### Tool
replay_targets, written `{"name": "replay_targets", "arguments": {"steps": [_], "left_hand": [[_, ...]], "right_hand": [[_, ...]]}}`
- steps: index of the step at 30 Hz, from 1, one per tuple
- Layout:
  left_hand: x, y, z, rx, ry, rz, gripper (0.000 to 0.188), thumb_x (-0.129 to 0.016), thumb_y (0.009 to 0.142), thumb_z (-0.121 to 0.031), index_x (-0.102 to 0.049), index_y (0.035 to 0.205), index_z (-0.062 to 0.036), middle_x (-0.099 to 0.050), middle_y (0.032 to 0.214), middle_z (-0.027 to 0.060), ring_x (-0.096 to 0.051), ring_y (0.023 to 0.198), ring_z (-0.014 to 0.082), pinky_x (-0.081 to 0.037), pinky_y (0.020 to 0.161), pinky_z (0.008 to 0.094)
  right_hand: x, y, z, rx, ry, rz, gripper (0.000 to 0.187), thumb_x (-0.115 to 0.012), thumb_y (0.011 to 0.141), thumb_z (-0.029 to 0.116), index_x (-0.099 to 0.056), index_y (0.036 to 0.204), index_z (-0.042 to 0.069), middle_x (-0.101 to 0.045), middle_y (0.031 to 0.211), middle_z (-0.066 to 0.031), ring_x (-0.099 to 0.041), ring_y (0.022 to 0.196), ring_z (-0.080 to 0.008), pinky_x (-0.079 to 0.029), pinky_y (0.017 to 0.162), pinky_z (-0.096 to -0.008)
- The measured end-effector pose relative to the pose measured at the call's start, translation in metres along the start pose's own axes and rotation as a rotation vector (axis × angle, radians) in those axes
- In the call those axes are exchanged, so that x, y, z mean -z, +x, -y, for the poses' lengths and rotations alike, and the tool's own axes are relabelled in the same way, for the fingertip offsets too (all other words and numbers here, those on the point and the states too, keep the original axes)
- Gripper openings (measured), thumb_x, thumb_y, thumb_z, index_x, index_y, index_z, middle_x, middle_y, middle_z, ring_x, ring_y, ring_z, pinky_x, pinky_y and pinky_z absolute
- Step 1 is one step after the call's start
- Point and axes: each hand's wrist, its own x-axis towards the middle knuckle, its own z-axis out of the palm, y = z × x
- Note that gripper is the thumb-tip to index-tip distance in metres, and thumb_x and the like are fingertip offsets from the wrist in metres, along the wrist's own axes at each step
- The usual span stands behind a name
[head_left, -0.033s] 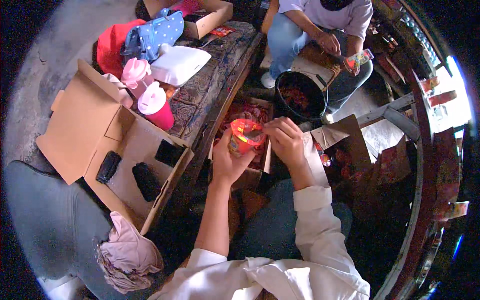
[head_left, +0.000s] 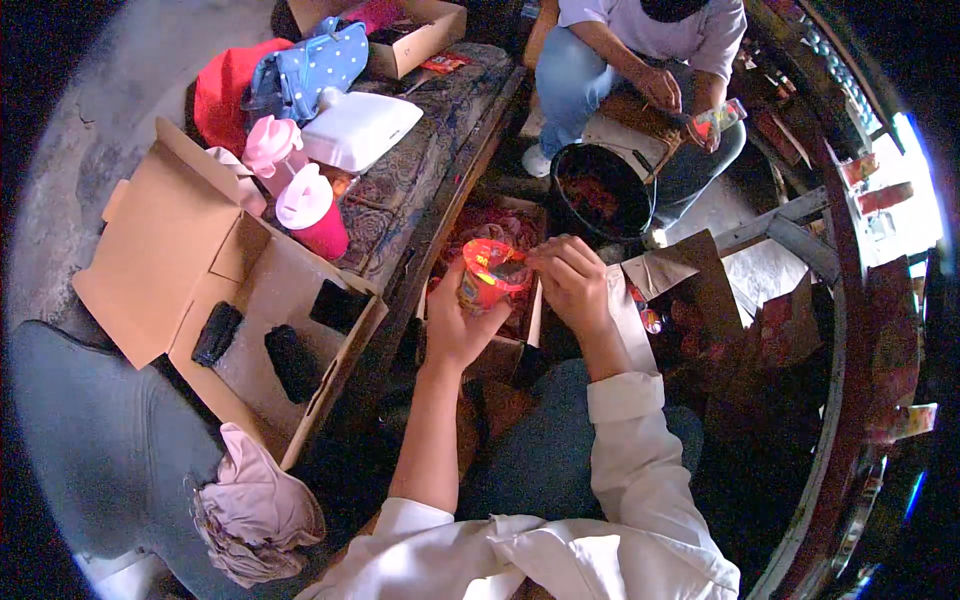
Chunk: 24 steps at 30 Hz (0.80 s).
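Orange-red container held open between two hands

The orange-red container (head_left: pixel 497 250) stands off the bench (head_left: pixel 400 195), in the air beyond its right long edge, its round mouth turned up towards the wearer. The left hand (head_left: pixel 458 318) is curled around its side, thumb and fingers part-closed on the wall. The right hand (head_left: pixel 568 280) has its fingers drawn in close together at the right of the mouth; whether they pinch the rim or some small thing there, I cannot tell.

The step in hand looks like close work at the container's opening. The next move seems to call for a firm left hold, mouth level, while the right fingertips work at the rim without tipping it.

Just below the hands is a cardboard box (head_left: pixel 538 318) with reddish contents, too dim to sort out. Ahead and to the right stands a black bucket (head_left: pixel 634 192), reddish stuff inside. Past it sits a co-worker (head_left: pixel 650 40), with a clear, red-marked packet (head_left: pixel 715 118) at one hand.

On the bench, near its left edge, are two pink cups (head_left: pixel 320 222), a white foam box (head_left: pixel 362 130) and a blue dotted bag (head_left: pixel 318 65). Nearer the wearer, an open carton (head_left: pixel 150 265) contains dark bundles (head_left: pixel 292 362).
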Motion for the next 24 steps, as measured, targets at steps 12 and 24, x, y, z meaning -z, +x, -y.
{"name": "replay_targets", "arguments": {"steps": [12,24], "left_hand": [[-0.002,-0.001,-0.005,0.190,-0.237,0.044,0.049,-0.066,0.067,-0.016,-0.049,0.111,-0.0021,-0.056,0.106,0.0075,-0.053,0.100,0.0182,-0.039,0.089,0.0311],[-0.009,-0.001,0.029,-0.026,0.100,-0.081,0.054,-0.070,0.061,-0.011,-0.049,0.110,-0.0038,-0.056,0.102,0.0130,-0.054,0.095,0.0306,-0.041,0.083,0.0374]], "right_hand": [[-0.007,0.000,-0.003,-0.286,0.289,-0.137,0.016,-0.065,0.061,-0.006,-0.059,0.072,0.003,-0.060,0.071,-0.0076,-0.059,0.065,-0.0218,-0.047,0.057,-0.0299],[-0.019,-0.003,-0.005,-0.208,0.132,-0.011,0.021,-0.065,0.062,-0.001,-0.066,0.081,0.005,-0.060,0.084,-0.0078,-0.057,0.076,-0.0236,-0.049,0.062,-0.0320]]}}
